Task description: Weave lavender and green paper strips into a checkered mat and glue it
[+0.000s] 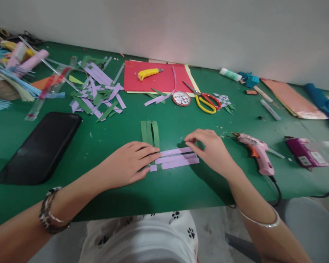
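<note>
Head | purple strips under left hand, beside right

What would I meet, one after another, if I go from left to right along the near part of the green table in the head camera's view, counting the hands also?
Flat black smartphone → bare left hand → flat lavender paper strips → bare right hand → pink plastic glue gun → purple plastic box.

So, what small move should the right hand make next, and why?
Perhaps the right hand should nudge the purple strips closer together: a gap shows between the upper ones, and the left hand lies over their other end.
</note>
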The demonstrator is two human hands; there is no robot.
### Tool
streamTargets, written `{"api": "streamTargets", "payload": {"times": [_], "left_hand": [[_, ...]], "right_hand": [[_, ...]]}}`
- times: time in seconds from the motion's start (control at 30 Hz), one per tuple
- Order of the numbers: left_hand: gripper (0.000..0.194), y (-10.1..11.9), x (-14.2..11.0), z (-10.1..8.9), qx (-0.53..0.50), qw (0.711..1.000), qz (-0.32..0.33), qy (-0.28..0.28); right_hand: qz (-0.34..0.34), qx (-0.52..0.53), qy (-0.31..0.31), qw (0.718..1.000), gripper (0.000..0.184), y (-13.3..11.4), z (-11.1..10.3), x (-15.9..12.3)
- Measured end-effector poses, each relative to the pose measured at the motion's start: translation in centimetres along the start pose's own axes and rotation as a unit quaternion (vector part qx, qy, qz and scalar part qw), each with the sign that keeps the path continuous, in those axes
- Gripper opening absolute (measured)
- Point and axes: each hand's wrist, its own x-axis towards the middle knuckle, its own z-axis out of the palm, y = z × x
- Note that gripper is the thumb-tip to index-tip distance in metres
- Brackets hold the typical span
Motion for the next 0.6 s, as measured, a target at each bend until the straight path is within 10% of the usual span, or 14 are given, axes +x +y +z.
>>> {"api": "streamTargets", "payload": {"times": [0.6], "left_hand": [[0.035,0.01,0.04,-0.08,-0.007,1.000,-0.002,0.004]], "right_hand": [[-0.063,-0.053,-0.105,0.991,0.025,0.56,-0.01,-1.19]]}}
